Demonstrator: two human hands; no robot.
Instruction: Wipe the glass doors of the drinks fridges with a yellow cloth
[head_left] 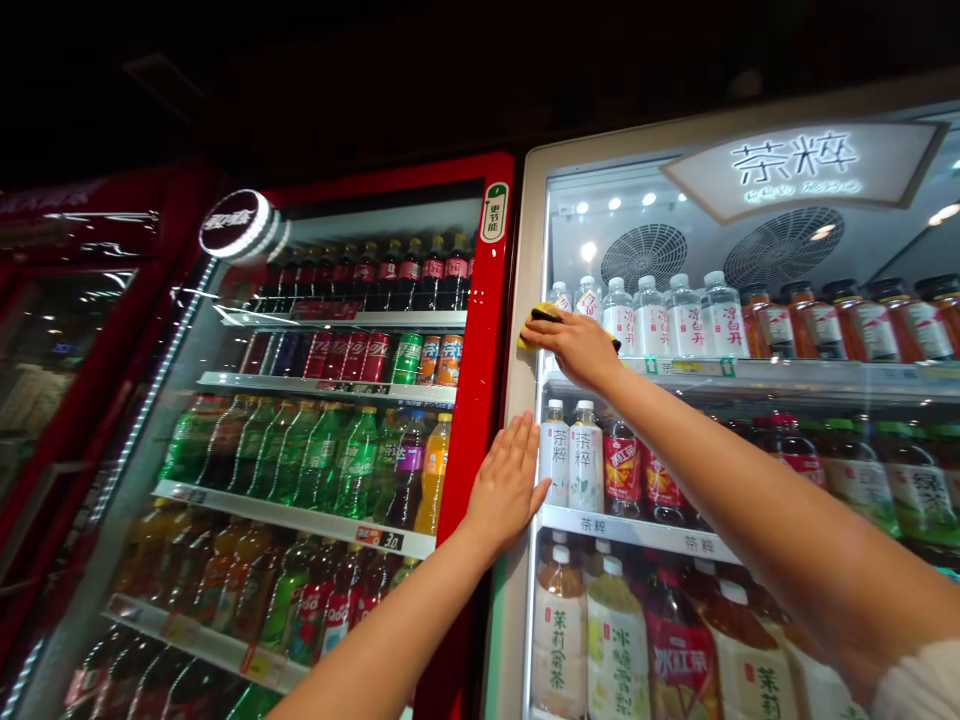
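My right hand [577, 343] is closed on a yellow and black cloth [529, 328], pressed to the pale door frame [529, 230] of the right-hand drinks fridge. Part of the cloth is hidden under my fingers. Lower down, my left hand [506, 487] lies flat against the same frame, fingers stretched out and holding nothing. Behind the glass beside my hands stand white-labelled bottles [585, 460] and clear water bottles [651, 318].
To the left stands a red-framed fridge [480, 330] with several shelves of bottles and cans. Another red fridge [67, 230] is at the far left. A lit fan-shaped sign [802, 168] is at the top of the right fridge. Above, the surroundings are dark.
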